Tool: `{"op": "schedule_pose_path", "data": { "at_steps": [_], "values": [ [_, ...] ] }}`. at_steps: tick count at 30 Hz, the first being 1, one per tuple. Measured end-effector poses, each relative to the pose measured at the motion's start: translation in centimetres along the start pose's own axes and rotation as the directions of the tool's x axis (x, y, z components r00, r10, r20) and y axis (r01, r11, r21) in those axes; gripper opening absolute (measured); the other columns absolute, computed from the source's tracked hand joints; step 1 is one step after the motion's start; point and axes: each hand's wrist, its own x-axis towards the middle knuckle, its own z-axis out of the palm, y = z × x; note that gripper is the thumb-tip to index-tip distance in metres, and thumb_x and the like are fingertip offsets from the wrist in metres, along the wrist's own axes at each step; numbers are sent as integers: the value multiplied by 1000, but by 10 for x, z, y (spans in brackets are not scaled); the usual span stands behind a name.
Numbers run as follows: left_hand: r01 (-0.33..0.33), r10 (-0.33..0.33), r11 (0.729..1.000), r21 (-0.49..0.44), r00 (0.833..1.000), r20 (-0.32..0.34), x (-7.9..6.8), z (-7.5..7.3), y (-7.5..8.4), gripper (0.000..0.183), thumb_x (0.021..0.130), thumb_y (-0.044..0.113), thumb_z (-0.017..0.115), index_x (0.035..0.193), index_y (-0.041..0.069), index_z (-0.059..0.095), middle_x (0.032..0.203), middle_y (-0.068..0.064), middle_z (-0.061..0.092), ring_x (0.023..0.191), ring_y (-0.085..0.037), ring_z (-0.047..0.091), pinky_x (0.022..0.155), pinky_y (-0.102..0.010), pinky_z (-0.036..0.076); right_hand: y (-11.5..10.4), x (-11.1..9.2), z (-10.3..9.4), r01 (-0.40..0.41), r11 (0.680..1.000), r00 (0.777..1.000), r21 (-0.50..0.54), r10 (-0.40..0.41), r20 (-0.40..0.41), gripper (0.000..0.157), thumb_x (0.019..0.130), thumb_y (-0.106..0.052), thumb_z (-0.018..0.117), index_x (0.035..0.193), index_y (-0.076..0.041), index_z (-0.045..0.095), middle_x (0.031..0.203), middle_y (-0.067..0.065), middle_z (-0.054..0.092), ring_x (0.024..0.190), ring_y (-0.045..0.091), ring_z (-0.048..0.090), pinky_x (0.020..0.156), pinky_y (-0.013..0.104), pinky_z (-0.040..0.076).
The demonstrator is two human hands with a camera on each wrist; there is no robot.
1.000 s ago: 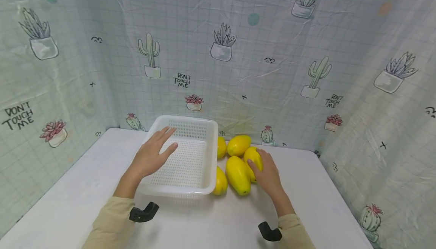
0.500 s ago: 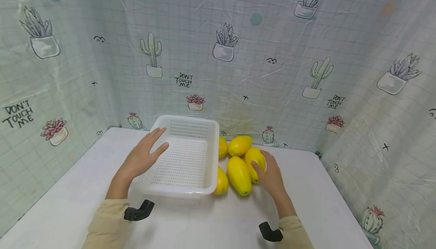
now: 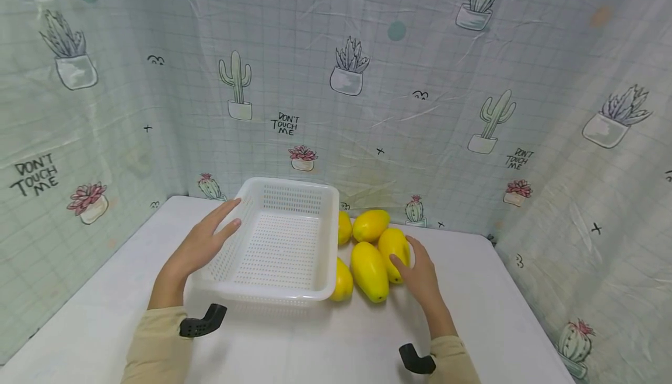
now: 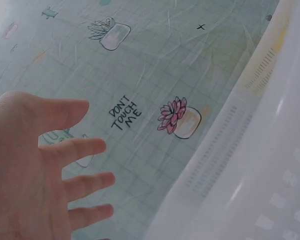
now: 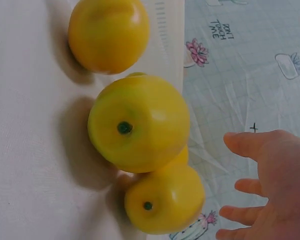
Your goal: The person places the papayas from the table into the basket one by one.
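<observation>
Careful, this was the delicate bit: the glossy yellow oblong fruit (image 3: 392,245) at the right end of the cluster sat on the white tabletop (image 3: 315,349), right by your right hand (image 3: 419,272), and its smooth, rounded skin could have rolled under any sideways nudge. A clumsy thumb might have shoved it into the big yellow tapered fruit (image 3: 369,272) just beside it, there being little room between them. And over on the other side, a knock from your left hand (image 3: 202,244) could have skidded the white rectangular perforated plastic basket (image 3: 283,250) into the rounded yellow fruit (image 3: 343,280) by its near right corner. Neither hand held anything: your left fingers were straight and spread, your right ones loosely extended; whether these touched the oblong fruit, you couldn't tell. Now, the change! Against one second earlier, your left hand had swung out from over the basket to its left edge, while your right had drawn slightly rightward. Fruit and basket had kept their places.
</observation>
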Motion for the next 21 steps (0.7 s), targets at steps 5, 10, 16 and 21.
{"op": "schedule_pose_path", "data": {
  "at_steps": [5,10,16,21],
  "values": [
    [15,-14,999,-50,1000,24,-1,-4,-6,62,101,48,37,156,25,19,161,-13,18,142,-45,27,103,-69,31,1,0,4,-39,999,999,5,39,3,72,94,-39,59,152,-15,24,159,16,21,147,39,20,115,58,20],
    [45,-43,996,-78,999,31,-2,-8,-11,61,102,49,35,156,27,17,161,-14,19,138,-46,33,98,-69,36,6,1,7,-46,999,999,5,46,0,74,94,-39,60,153,-14,23,159,17,21,146,40,19,116,58,20],
    [65,-61,993,-101,997,48,-3,-13,-18,61,102,48,36,156,27,17,161,-15,19,139,-48,30,99,-73,30,15,4,14,-56,998,998,29,57,-7,75,94,-38,59,153,-12,21,159,18,20,146,39,19,117,57,18],
    [93,-86,988,-121,994,63,-3,-15,-24,59,103,42,37,156,23,18,161,-17,18,142,-50,22,101,-76,23,22,5,22,-77,996,997,41,78,-10,76,94,-39,59,153,-11,20,159,19,19,147,39,18,117,57,18]
  ]
}}
